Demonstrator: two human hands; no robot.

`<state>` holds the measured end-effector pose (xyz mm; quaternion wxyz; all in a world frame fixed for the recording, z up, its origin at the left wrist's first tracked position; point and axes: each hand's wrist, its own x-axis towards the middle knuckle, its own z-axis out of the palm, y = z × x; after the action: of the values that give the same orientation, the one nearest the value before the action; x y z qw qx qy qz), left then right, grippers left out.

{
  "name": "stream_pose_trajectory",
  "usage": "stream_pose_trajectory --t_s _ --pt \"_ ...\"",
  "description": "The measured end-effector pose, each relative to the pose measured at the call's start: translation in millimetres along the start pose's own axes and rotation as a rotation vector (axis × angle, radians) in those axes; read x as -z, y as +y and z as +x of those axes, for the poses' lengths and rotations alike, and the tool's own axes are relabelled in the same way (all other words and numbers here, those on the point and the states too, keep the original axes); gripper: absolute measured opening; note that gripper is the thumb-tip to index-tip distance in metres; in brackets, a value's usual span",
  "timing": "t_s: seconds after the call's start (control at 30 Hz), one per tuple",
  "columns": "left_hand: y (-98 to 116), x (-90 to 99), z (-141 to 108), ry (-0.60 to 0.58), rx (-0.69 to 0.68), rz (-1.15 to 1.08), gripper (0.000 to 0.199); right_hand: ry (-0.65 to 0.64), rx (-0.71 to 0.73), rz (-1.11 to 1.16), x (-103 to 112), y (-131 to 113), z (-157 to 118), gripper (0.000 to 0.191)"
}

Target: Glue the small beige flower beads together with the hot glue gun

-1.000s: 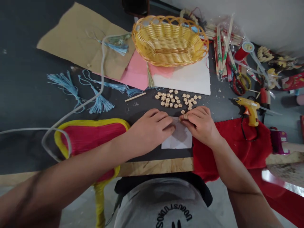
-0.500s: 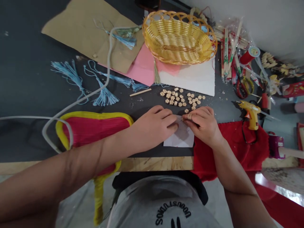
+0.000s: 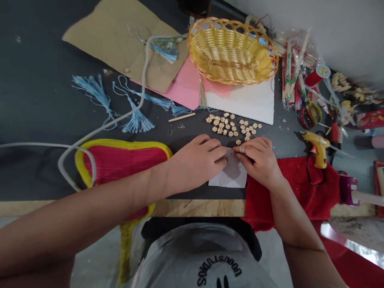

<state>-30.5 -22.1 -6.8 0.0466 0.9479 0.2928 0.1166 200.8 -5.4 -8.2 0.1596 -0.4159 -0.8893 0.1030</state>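
A small sheet of white paper (image 3: 229,178) lies near the table's front edge, under both hands. My left hand (image 3: 198,162) presses on its left side with curled fingers, holding it in place. At the paper's upper right, my right hand (image 3: 260,161) is closed in a pinch at thumb and fingertips. What sits in that pinch is too small and too covered to name. Just beyond the fingers lie several small, pale flower-shaped beads (image 3: 223,125), loosely scattered. Partly beneath my left forearm is a pink paddle-shaped fan (image 3: 126,160) with a yellow rim and handle.
A yellow woven basket (image 3: 232,56) stands at the back on white board (image 3: 255,102) and pink paper (image 3: 183,86). Blue tassels (image 3: 138,120) and a grey cable (image 3: 105,126) lie left. A yellow glue gun (image 3: 319,148), red cloth (image 3: 306,186), scissors (image 3: 312,114) and red thread spool (image 3: 316,76) are right.
The view has shifted a little, so most things on the table sit slightly further right and lower. Both hands keep nearly the same pose at the paper.
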Motion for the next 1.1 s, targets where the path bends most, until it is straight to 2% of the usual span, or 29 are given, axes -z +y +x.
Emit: stream_pose_trajectory --t_s 0.6,1.1 --pt "0.3 -1.2 0.3 0.045 0.0 -0.021 0.017 -0.003 0.002 -0.014 -1.0 0.3 0.4 0.012" --pt "-0.2 -1.6 -0.3 0.018 -0.009 -0.003 0.019 -0.009 0.001 -0.012 -0.9 0.9 0.2 0.011"
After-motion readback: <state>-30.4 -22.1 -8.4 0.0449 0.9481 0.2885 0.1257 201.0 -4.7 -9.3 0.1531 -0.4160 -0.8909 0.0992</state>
